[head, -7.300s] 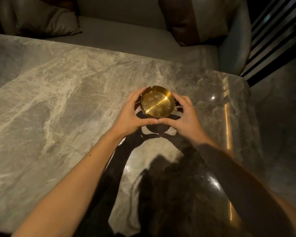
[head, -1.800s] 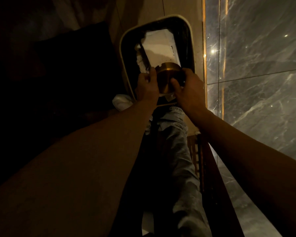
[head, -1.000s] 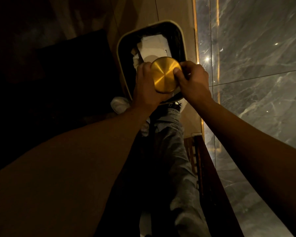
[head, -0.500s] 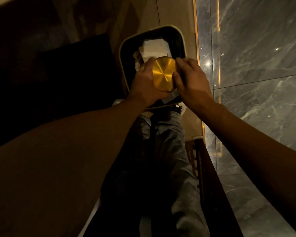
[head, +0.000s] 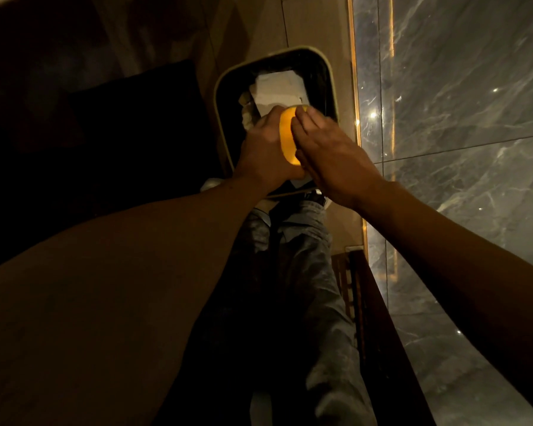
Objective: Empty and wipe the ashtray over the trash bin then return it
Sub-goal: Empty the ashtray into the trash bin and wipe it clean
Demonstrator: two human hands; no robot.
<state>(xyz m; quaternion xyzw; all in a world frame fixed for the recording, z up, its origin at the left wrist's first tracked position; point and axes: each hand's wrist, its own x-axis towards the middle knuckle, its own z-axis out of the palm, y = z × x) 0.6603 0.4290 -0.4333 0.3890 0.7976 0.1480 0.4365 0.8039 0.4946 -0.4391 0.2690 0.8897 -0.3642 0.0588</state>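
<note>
- Ashtray [head: 286, 138], gold-coloured metal, was over the open mouth of the trash bin [head: 220, 118], between my two hands; only a narrow lit strip of it showed, so I could not tell which way it faced.
- My left hand [head: 263, 152] was wrapped round the ashtray's left side, fingers curled against it and gripping it.
- My right hand [head: 330, 152] lay against the ashtray's right side with the fingers stretched out flat and close together, touching the metal. It looked slightly blurred. I could not tell whether it was gripping the ashtray or only resting on it.
- The trash bin had a pale rim and a dark lining, and stood on the tan floor [head: 308, 23] just beside a grey marble surface [head: 459, 87] with a lit gold strip along its edge.
- Inside the bin lay white crumpled paper [head: 277, 89], beyond the hands and below the ashtray.
- Below the hands I saw grey trouser legs [head: 305, 256] running down towards the bin.
- A dark wooden edge [head: 373, 318] ran along the right of the legs.
- The left of the view was too dark to read.
</note>
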